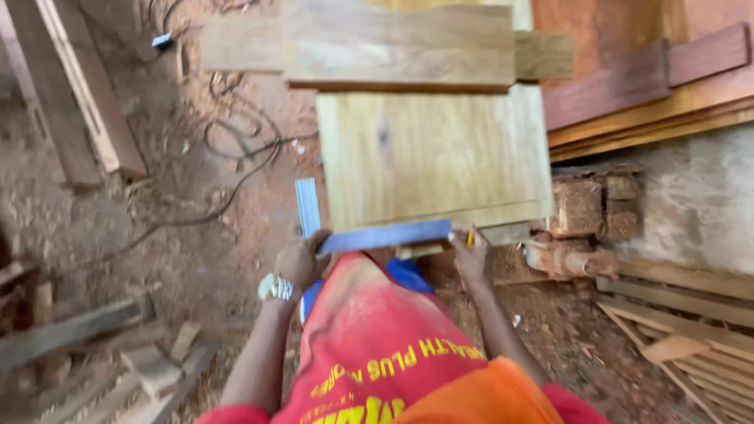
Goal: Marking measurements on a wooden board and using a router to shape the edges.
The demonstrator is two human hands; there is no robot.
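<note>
No packages, labels, signs or screens are present around the pale wooden board (432,157). The only lettering in view is a yellow print on the red shirt (377,345), directly below the near edge of the board; it runs in slanted rows across the fabric.

Reddish dirt floor (196,259), brick stack (585,208), grey wall (699,196).

Left hand (298,263): grips the corner of a metal try square (369,234), a watch (276,288) on its wrist.
Right hand (471,255): holds a yellow pencil (470,237) at the square's blade end.
Square: laid along the near edge of a pale wooden board (432,153).
Floor (157,235): sawdust, black cable (236,157), offcuts.
</note>
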